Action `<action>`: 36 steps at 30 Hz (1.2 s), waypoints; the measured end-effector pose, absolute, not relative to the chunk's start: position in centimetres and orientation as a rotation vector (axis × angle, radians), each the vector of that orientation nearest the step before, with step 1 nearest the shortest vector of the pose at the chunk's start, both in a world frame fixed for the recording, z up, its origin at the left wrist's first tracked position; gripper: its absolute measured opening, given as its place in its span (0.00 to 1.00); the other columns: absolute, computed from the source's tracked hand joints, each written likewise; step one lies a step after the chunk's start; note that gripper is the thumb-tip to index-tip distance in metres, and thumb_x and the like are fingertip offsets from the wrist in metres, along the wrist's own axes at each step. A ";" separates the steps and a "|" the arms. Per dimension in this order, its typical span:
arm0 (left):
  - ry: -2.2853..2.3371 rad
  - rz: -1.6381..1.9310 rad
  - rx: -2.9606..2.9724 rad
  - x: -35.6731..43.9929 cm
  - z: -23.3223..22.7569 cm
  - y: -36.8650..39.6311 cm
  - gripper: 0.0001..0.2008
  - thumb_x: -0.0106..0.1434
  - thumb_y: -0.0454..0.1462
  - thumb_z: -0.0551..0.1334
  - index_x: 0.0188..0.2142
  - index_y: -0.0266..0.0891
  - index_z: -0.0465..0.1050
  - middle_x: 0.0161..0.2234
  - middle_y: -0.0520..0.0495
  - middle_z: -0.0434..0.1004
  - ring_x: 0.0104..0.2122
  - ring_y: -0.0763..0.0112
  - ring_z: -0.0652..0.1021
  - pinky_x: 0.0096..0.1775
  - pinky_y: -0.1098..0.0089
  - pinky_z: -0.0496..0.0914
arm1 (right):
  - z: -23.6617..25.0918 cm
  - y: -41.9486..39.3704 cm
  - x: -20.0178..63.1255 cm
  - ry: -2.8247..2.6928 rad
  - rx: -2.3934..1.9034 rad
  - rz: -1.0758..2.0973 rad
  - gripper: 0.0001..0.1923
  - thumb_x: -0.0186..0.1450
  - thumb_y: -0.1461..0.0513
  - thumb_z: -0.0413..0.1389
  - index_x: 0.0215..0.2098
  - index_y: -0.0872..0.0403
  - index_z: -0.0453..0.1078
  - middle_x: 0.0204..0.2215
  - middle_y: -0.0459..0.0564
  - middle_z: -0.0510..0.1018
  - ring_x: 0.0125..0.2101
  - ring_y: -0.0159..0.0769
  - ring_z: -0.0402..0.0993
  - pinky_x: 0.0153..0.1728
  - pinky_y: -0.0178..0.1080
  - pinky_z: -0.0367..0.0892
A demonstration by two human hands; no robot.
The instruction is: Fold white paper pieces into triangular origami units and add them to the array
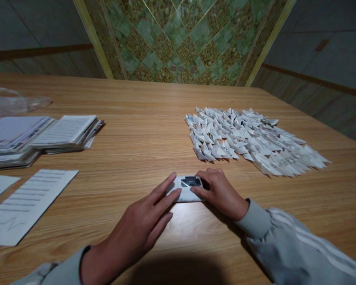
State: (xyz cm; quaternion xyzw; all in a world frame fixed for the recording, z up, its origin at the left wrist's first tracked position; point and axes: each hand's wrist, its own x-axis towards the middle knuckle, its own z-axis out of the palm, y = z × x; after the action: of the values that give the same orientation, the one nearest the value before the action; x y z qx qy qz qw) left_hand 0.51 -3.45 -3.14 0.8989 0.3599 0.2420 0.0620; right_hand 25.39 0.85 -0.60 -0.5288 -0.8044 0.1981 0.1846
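Observation:
A small folded sheet of paper [184,196] with a dark printed picture on it lies on the wooden table in front of me. My left hand [148,213] rests its outstretched fingers on the paper's left end, the fingers apart. At the right end, my right hand [218,190] grips the paper between thumb and fingers; the fingertips are partly hidden behind it. Beyond my right hand spreads a large group of folded white paper boats [225,134], packed close together in rows.
Stacks of paper [65,132] stand on the left of the table [136,107]. Nearer to me lie loose printed sheets [32,202]. Clear plastic wrap [12,103] sits at the far left. A green and brown tiled wall [178,39] rises behind the table.

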 end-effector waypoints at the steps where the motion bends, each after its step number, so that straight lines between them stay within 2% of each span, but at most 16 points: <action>1: 1.066 0.726 2.750 0.6 -3.2 -3.4 0.22 0.71 0.33 0.55 0.64 0.39 0.63 0.69 0.38 0.58 0.60 0.59 0.72 0.56 0.62 0.73 | -0.7 0.8 25.4 -2.280 -1.503 0.519 0.06 0.64 0.62 0.63 0.31 0.56 0.73 0.26 0.46 0.73 0.30 0.37 0.67 0.35 0.37 0.53; 4: 0.994 0.735 2.821 0.8 -3.5 -3.1 0.19 0.72 0.34 0.55 0.60 0.38 0.66 0.61 0.39 0.71 0.51 0.60 0.78 0.49 0.61 0.77 | -1.0 0.7 25.4 -2.281 -1.510 0.484 0.05 0.63 0.63 0.64 0.32 0.55 0.73 0.27 0.46 0.74 0.32 0.37 0.68 0.37 0.37 0.53; 7: 0.955 0.775 2.843 1.1 -3.5 -2.9 0.18 0.70 0.32 0.55 0.58 0.35 0.68 0.57 0.38 0.76 0.45 0.61 0.79 0.44 0.62 0.78 | -1.2 0.6 25.5 -2.285 -1.510 0.493 0.06 0.66 0.61 0.63 0.32 0.55 0.73 0.28 0.46 0.74 0.33 0.38 0.69 0.38 0.38 0.54; 11: 0.949 0.794 2.859 1.4 -3.7 -2.8 0.19 0.67 0.28 0.56 0.57 0.33 0.68 0.56 0.36 0.76 0.42 0.62 0.77 0.41 0.62 0.77 | -1.4 0.6 25.3 -2.300 -1.514 0.411 0.10 0.70 0.60 0.58 0.30 0.54 0.71 0.26 0.46 0.73 0.31 0.37 0.67 0.36 0.38 0.52; 16: 0.978 0.764 2.841 1.5 -4.7 -2.9 0.24 0.62 0.25 0.56 0.57 0.35 0.67 0.55 0.39 0.77 0.35 0.64 0.75 0.35 0.63 0.76 | -1.8 0.5 24.9 -2.311 -1.506 0.282 0.09 0.67 0.61 0.61 0.29 0.54 0.70 0.26 0.47 0.74 0.32 0.39 0.67 0.36 0.39 0.51; 21: 1.053 0.607 2.819 1.4 -5.7 -3.1 0.28 0.58 0.23 0.56 0.58 0.37 0.66 0.59 0.43 0.74 0.36 0.65 0.73 0.37 0.62 0.75 | -1.8 0.5 24.9 -2.326 -1.524 0.220 0.08 0.66 0.61 0.63 0.30 0.54 0.70 0.26 0.47 0.74 0.32 0.40 0.67 0.37 0.40 0.51; 25: 1.067 0.611 2.801 1.4 -5.6 -3.2 0.31 0.58 0.21 0.54 0.60 0.36 0.64 0.60 0.42 0.71 0.36 0.66 0.73 0.37 0.63 0.74 | -1.9 0.4 24.9 -2.346 -1.524 0.196 0.06 0.66 0.62 0.61 0.32 0.54 0.71 0.27 0.48 0.75 0.33 0.41 0.67 0.37 0.40 0.52; 36: 1.082 0.596 2.908 1.4 -5.5 -3.0 0.26 0.58 0.25 0.56 0.57 0.37 0.68 0.57 0.42 0.75 0.36 0.62 0.73 0.34 0.60 0.72 | -1.8 0.6 24.6 -2.369 -1.565 0.121 0.07 0.67 0.60 0.60 0.33 0.54 0.71 0.28 0.49 0.75 0.33 0.42 0.69 0.38 0.41 0.54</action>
State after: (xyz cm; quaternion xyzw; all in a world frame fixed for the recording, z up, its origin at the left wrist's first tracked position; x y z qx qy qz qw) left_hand 1.37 -2.96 -5.49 0.9203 0.3426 0.1888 -0.0089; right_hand 24.60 0.61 -1.80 -0.5446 -0.8242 0.0422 0.1492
